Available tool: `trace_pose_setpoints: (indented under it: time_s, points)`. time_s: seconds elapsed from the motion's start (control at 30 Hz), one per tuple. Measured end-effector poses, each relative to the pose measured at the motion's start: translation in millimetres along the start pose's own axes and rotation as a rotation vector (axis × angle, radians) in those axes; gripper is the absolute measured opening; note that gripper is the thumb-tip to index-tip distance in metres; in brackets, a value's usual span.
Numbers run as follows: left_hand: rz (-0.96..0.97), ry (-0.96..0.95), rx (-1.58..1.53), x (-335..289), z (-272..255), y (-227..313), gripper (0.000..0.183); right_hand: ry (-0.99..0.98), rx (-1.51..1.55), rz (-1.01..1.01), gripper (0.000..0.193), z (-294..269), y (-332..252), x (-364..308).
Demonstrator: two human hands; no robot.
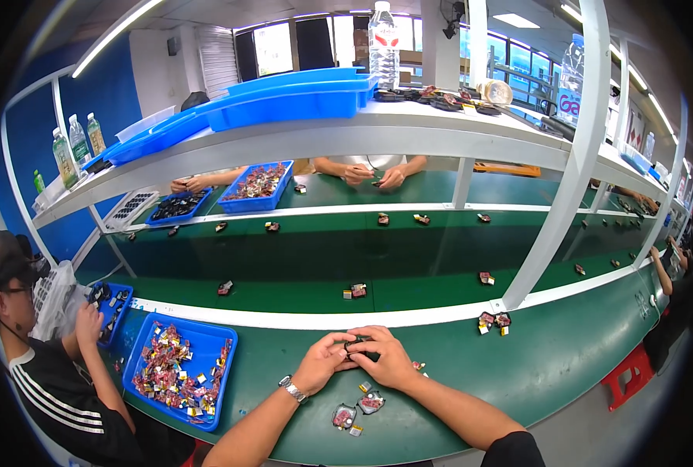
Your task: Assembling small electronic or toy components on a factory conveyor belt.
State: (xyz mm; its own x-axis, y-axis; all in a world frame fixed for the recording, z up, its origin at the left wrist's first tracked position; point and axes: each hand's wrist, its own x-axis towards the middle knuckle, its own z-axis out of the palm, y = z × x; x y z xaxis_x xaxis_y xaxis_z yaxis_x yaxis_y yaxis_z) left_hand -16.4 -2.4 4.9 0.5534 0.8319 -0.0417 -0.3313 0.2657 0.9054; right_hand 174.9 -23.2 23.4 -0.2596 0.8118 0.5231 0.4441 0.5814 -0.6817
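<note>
Over the green tabletop, my left hand (323,364) and my right hand (385,359) meet, fingers closed around a small black plastic casing (353,347). My fingers cover most of it, so its inside is hidden. On the table between my forearms lie two casings, one casing (344,416) nearer me and another casing (371,402) beside it, each with a red circuit board and a small silver-yellow piece. Part of one more red-and-white piece (418,366) shows just past my right wrist. My left wrist wears a metal watch.
A blue tray (231,333) of red circuit boards stands left of my arms, near a seated co-worker (59,373). Ahead, casings such as this one (355,291) lie along a green belt (300,292) behind a white rail. A white post (556,187) rises at right; a shelf (284,144) spans overhead.
</note>
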Motion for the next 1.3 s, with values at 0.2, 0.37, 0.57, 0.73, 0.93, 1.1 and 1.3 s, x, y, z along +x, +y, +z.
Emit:
trace_pose_setpoints:
  time_s: [0.2,0.37,0.57,0.73,0.93,1.1,1.3]
  points:
    - [0.062,-0.004,-0.003,-1.1,-3.7,-3.9,0.028,0.014,0.003,-0.025,0.015,2.4,-6.4,-0.2]
    - [0.05,0.023,0.025,-3.3,-0.7,-4.8,0.029,0.034,-0.012,-0.072,0.021,3.1,-6.2,-2.6]
    - [0.074,0.019,-0.048,-2.7,6.3,-0.9,0.029,0.084,-0.057,-0.07,0.021,0.7,-8.6,-2.5]
    - [0.066,0.017,-0.048,-2.1,5.6,-0.5,0.031,0.169,-0.129,-0.16,0.018,-2.4,-13.7,2.7]
    - [0.051,0.032,-0.029,-3.0,6.7,1.1,0.031,0.167,-0.278,-0.29,0.022,-3.8,-16.5,2.4]
    - [0.027,0.05,-0.041,-3.1,3.7,-0.1,0.031,0.174,-0.319,-0.272,0.024,0.4,-20.0,3.2]
    - [0.019,0.041,-0.025,-1.8,7.1,1.3,0.031,0.186,-0.39,-0.291,0.021,2.3,-14.3,2.0]
